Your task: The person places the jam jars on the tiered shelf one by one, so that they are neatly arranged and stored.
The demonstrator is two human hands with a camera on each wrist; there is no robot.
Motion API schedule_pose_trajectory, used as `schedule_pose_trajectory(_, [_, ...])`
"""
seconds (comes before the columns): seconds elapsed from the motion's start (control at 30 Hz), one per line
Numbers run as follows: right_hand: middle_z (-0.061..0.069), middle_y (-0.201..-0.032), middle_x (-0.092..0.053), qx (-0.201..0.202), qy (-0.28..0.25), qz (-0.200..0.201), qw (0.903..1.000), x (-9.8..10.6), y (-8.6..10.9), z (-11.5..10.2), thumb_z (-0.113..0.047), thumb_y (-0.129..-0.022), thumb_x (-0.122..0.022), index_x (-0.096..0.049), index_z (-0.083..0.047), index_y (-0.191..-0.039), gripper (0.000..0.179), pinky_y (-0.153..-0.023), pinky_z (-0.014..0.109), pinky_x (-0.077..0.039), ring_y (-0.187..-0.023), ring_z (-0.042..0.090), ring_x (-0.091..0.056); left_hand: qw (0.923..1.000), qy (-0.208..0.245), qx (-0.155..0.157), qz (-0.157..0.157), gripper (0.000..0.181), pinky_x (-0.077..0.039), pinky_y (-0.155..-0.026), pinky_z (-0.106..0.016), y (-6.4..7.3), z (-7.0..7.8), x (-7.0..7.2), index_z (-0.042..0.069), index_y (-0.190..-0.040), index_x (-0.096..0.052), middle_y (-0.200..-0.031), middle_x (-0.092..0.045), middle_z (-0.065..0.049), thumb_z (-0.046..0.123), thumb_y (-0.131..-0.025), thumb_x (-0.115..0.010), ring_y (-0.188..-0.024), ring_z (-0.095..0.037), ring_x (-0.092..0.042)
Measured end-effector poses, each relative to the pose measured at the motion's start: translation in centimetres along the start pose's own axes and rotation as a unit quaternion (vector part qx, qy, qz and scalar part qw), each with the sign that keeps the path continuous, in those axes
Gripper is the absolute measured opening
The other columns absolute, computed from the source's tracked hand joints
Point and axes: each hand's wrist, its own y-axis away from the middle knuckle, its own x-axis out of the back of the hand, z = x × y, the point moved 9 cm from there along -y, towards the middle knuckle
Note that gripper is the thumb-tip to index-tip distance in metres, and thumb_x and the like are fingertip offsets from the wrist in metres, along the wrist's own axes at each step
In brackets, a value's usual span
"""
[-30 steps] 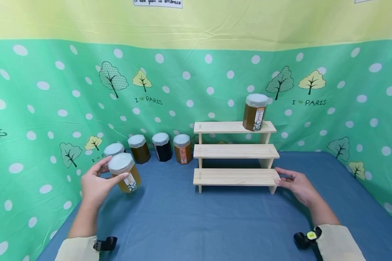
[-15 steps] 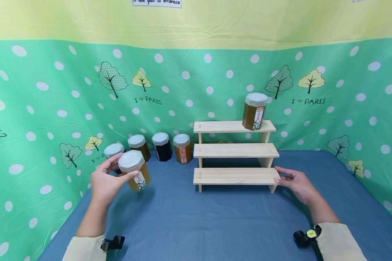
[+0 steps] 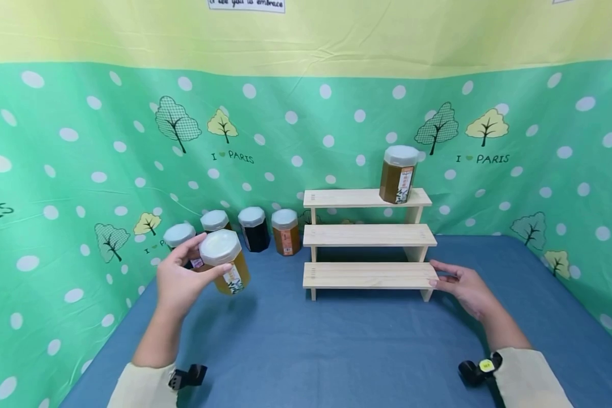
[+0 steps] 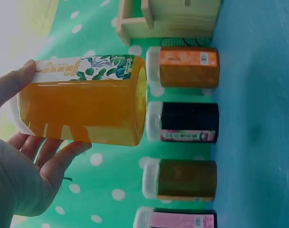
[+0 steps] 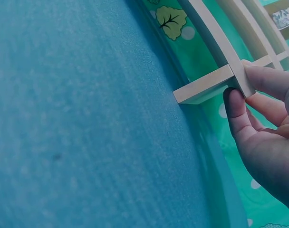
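Note:
My left hand (image 3: 181, 280) grips a honey jar (image 3: 237, 271) with a white lid, amber contents and a leaf-printed label. The jar is held above the blue cloth, slightly tilted, with its shadow below. In the left wrist view the thumb lies on the label side and the fingers on the opposite side of the jar (image 4: 82, 111). My right hand (image 3: 464, 292) pinches the right end of the lowest step of a three-tier wooden stand (image 3: 367, 274); the right wrist view shows thumb and fingers on the board's end (image 5: 239, 78).
A brown jar (image 3: 395, 180) stands on the top step, toward its right end. Along the back left, several jars stand in a row, among them a dark jar (image 3: 256, 235) and an orange-brown jar (image 3: 287, 238). A green dotted curtain (image 3: 265, 136) hangs behind.
My left hand has carried the honey jar to the right and slightly up, now overlapping a brown jar behind it. The right hand keeps its hold on the stand.

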Motion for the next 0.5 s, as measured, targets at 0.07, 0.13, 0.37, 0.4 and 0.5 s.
schedule_pose_trajectory(0.07, [0.032,-0.144,-0.039,-0.001,0.0,0.001,1.0,0.0,0.0,0.1,-0.026,-0.091,-0.072,-0.037,0.001,-0.148,0.072,-0.084,0.023,-0.049,-0.107,0.017,-0.057,1.0,0.004,-0.006,-0.005,0.071,-0.05,-0.069,-0.014,0.0,0.4,-0.3,0.011,-0.131,-0.063,-0.107,-0.063,-0.007,0.017,-0.066,-0.092,-0.095,-0.011,-0.056])
schedule_pose_trajectory(0.13, [0.032,-0.144,-0.039,0.0,-0.001,0.003,1.0,0.1,-0.1,0.2,-0.026,-0.091,-0.072,-0.037,0.001,-0.148,0.072,-0.083,0.022,-0.049,-0.106,0.017,-0.057,0.9998,0.011,-0.012,-0.011,0.071,-0.051,-0.068,-0.015,0.0,0.8,-0.6,0.01,-0.131,-0.062,-0.106,-0.064,-0.009,0.016,-0.066,-0.092,-0.093,-0.012,-0.056])
schedule_pose_trajectory(0.37, [0.032,-0.144,-0.039,-0.002,0.004,0.004,1.0,0.1,-0.1,0.2,-0.028,-0.09,-0.072,-0.037,0.001,-0.148,0.074,-0.084,0.022,-0.049,-0.11,0.023,-0.056,0.9986,0.03,-0.036,-0.025,0.071,-0.053,-0.071,-0.016,0.0,2.1,-1.9,0.01,-0.131,-0.062,-0.111,-0.063,-0.009,0.015,-0.067,-0.092,-0.095,-0.012,-0.056])
schedule_pose_trajectory(0.4, [0.032,-0.143,-0.04,-0.003,0.005,0.004,1.0,0.0,-0.1,0.2,-0.028,-0.09,-0.072,-0.037,0.001,-0.148,0.073,-0.084,0.022,-0.049,-0.111,0.024,-0.056,0.9982,0.034,-0.042,-0.028,0.071,-0.053,-0.071,-0.017,0.0,2.3,-2.1,0.01,-0.131,-0.062,-0.111,-0.063,-0.009,0.015,-0.067,-0.092,-0.095,-0.012,-0.056])
schedule_pose_trajectory(0.5, [0.032,-0.143,-0.041,-0.004,0.008,0.004,0.9999,0.0,0.0,0.1,-0.028,-0.091,-0.072,-0.037,0.001,-0.148,0.073,-0.085,0.023,-0.049,-0.112,0.025,-0.057,0.9969,0.042,-0.054,-0.037,0.071,-0.054,-0.071,-0.018,0.0,2.9,-2.7,0.009,-0.132,-0.062,-0.109,-0.063,-0.009,0.014,-0.067,-0.091,-0.094,-0.014,-0.057])
